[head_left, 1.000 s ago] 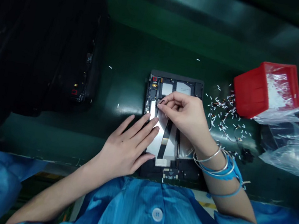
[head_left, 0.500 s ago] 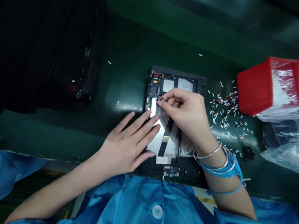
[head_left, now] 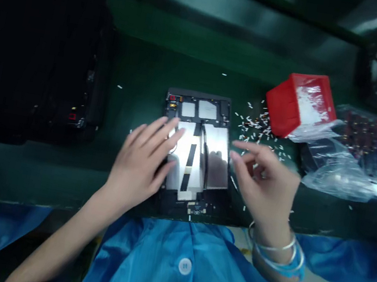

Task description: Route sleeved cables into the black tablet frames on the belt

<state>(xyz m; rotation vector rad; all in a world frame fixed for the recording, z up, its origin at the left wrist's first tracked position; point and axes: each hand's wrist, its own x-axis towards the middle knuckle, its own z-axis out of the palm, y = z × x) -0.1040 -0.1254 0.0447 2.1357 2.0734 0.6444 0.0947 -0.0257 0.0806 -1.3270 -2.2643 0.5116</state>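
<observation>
An opened tablet [head_left: 218, 166] lies on the green bench in front of me, its silver battery panels and black ribbon cable [head_left: 190, 156] exposed. My left hand [head_left: 144, 160] rests with fingers spread over the tablet's left side, hiding part of that edge. Just off the right edge is my right hand [head_left: 263, 181], slightly blurred. Its thumb and forefinger are apart, and I see nothing between them.
Small white strips [head_left: 261, 133] are scattered right of the tablet, by a tipped red bin [head_left: 284, 107]. Clear plastic bags [head_left: 345, 176] with small parts lie farther right. A large dark stack [head_left: 38, 61] fills the left.
My right hand has moved right, off the tablet, and its pinched thumb and forefinger have parted. More of the battery panels shows. My left hand stays at the left side. The view has shifted right.
</observation>
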